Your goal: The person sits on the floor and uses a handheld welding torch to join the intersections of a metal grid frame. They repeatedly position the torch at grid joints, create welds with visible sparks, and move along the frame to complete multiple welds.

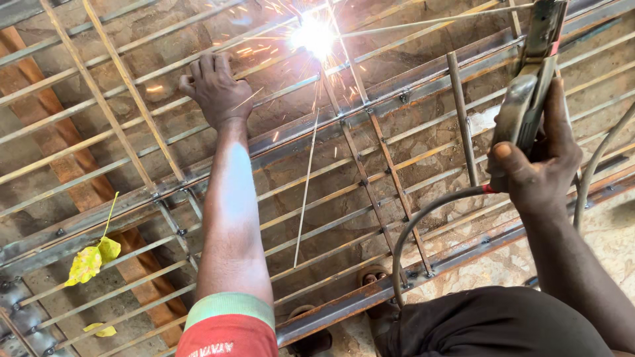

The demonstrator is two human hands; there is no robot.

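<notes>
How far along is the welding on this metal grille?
Most thin bars already sit across the grille frame. In hand: the right hand grips the electrode holder, its rod sparking at a bar joint, while the left hand steadies the bars. Which joints remain unwelded cannot be told.

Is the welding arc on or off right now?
On: a white glare throws sparks over the metal grille, with the electrode holder in the right hand.

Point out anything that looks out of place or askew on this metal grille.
Two yellow leaves lie on the grille's lower left bars, stray debris among the metal. A thin loose rod lies across the bars below the welding arc, off their pattern. The left hand rests bare near flying sparks.
</notes>
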